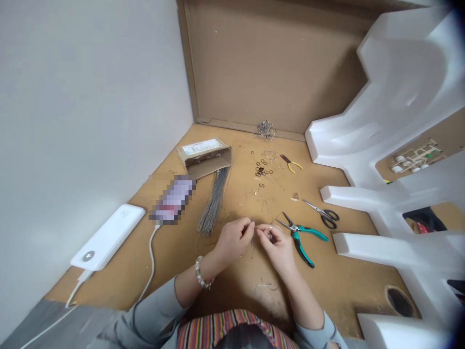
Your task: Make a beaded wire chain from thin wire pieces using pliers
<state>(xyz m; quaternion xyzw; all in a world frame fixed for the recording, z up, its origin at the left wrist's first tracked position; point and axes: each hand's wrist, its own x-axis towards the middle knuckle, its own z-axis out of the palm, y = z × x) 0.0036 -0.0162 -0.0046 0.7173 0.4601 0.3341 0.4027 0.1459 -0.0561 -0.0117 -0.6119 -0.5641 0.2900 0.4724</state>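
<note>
Striped cloth (207, 332); left hand (232, 240), right hand (278, 247) pinching thin wire (253, 249); black round rings (260, 171) beyond.

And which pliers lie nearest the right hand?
The green pliers, close by the right hand; the yellow pliers lie farther off.

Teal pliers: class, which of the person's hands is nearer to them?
Right. The right hand is close beside the teal pliers; the left hand is farther away, on the right hand's other side.
</note>
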